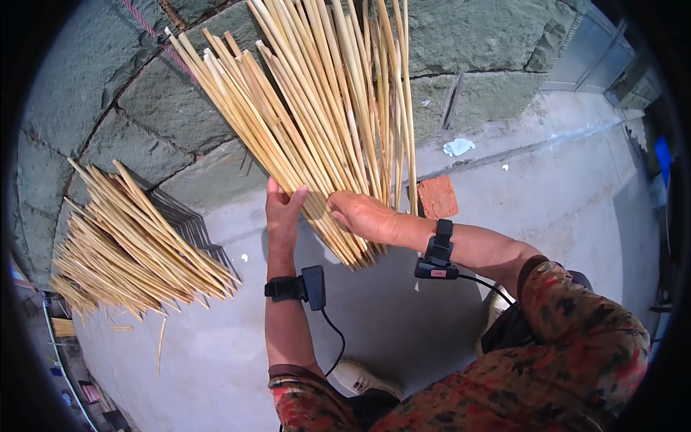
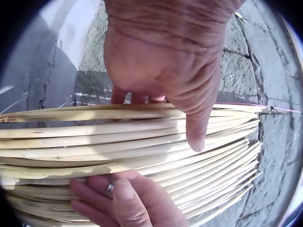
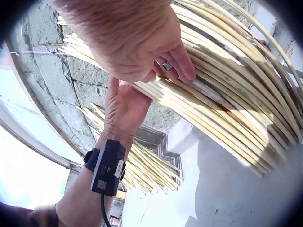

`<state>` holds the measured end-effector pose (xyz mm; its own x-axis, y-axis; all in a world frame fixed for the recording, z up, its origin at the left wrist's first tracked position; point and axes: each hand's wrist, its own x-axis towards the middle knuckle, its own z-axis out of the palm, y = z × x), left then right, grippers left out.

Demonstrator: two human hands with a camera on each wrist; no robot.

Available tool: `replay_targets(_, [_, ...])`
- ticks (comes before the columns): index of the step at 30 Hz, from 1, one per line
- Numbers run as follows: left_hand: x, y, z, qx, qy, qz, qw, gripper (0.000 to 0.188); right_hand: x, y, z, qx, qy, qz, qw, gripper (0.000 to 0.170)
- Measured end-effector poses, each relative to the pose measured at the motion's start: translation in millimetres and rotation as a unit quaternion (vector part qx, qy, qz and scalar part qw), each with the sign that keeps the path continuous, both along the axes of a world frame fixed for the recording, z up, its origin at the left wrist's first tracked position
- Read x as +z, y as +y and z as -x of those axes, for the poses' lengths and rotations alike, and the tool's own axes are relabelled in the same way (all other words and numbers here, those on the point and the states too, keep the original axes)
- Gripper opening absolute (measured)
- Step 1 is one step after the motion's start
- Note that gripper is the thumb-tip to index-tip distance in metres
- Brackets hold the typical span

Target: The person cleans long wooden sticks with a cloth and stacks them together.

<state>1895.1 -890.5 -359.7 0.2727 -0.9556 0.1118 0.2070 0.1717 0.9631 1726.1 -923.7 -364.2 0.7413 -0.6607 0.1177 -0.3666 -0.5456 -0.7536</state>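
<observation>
A wide fan of pale peeled sticks (image 1: pixel 309 122) leans against a stone wall. At its left edge the left hand (image 1: pixel 282 216) grips the outer sticks, thumb on top and fingers behind, as the left wrist view shows with the hand (image 2: pixel 165 61) over the sticks (image 2: pixel 85 137). The right hand (image 1: pixel 363 216) lies on the fan just to the right, fingers bent among the sticks. In the right wrist view the ringed right hand (image 3: pixel 137 47) touches the sticks (image 3: pixel 227 104) with its fingertips; whether it pinches one is unclear.
A second pile of sticks (image 1: pixel 137 245) leans at the left on the wall's foot. A red brick (image 1: pixel 437 197) lies right of the fan, near a pale scrap (image 1: pixel 458 147). The stone wall (image 1: pixel 155 108) stands behind; the person's shoes are on the concrete floor (image 1: pixel 216 360).
</observation>
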Motion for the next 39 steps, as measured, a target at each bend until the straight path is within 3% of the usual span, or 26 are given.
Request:
replay_targets(2, [-2.3,2.5,2.2,0.007,0.005,0.01,1.0,0.051,-0.7,-0.2,2.1,0.006,0.005,-0.009,1.0,0.018])
replay_targets(5, [-1.1,7.3,2.9,0.007,-0.026,-0.036,0.999,0.052,-5.5,1.6,2.1,0.048,-0.013,0.075,0.996,0.02])
replay_targets(8, [-2.5,8.5,3.4,0.026,-0.03,-0.028,0.999,0.054,2.2,-1.6,-0.1,0.034,0.082,0.019,0.996,0.022])
replay_targets(14, [-26.3,17.0,-10.4,0.06,-0.051,-0.02,0.997,0.056,14.9,-9.9,27.6,0.109,0.044,0.013,0.993,0.021])
replay_targets(16, [-26.5,21.6,-19.3,0.095,-0.069,-0.047,0.992,0.052,33.1,-17.1,41.7,0.114,0.086,-0.062,0.988,0.017])
replay_targets(18, [-29.6,28.5,-26.9,0.13,-0.071,-0.033,0.988,0.049,37.5,-30.7,58.7,0.107,0.114,-0.211,0.965,0.017])
replay_targets(22, [-32.8,44.1,-31.8,0.191,-0.068,0.006,0.979,0.04,34.2,-62.8,109.7,0.087,0.23,-0.239,0.939,0.018])
replay_targets(24, [-40.6,53.2,-35.0,0.196,-0.074,0.008,0.978,0.036,17.3,-77.0,136.7,0.064,0.38,-0.193,0.902,0.023])
replay_targets(25, [-44.0,57.1,-34.6,0.206,-0.083,0.012,0.975,0.035,-0.1,-80.8,152.1,0.059,0.381,-0.195,0.902,0.023])
replay_targets(27, [-47.1,63.1,-28.9,0.198,-0.089,-0.009,0.976,0.034,-40.6,-84.9,177.3,0.001,0.445,0.061,0.893,0.037])
replay_targets(28, [-48.6,65.9,-26.4,0.194,-0.096,-0.031,0.976,0.033,-45.6,-76.7,179.2,-0.003,0.446,0.058,0.893,0.037])
replay_targets(30, [-54.0,69.9,-21.1,0.185,-0.102,-0.047,0.976,0.032,-57.6,-56.6,181.4,-0.169,0.408,0.027,0.897,0.057])
replay_targets(31, [-56.9,73.5,-18.5,0.169,-0.132,-0.06,0.975,0.032,-62.9,-60.1,180.3,-0.178,0.41,-0.047,0.894,0.072])
replay_targets(34, [-64.9,82.0,-7.3,0.146,-0.17,-0.087,0.971,0.03,-78.1,-53.3,170.2,-0.255,0.382,-0.091,0.883,0.072])
replay_targets(36, [-69.8,84.5,-2.5,0.13,-0.153,-0.104,0.974,0.029,-85.5,-45.8,160.1,-0.264,0.374,-0.097,0.884,0.08])
replay_targets(39, [-67.3,85.4,-3.1,0.124,-0.154,-0.108,0.974,0.028,-91.5,-37.2,143.9,-0.312,0.403,-0.127,0.851,0.097])
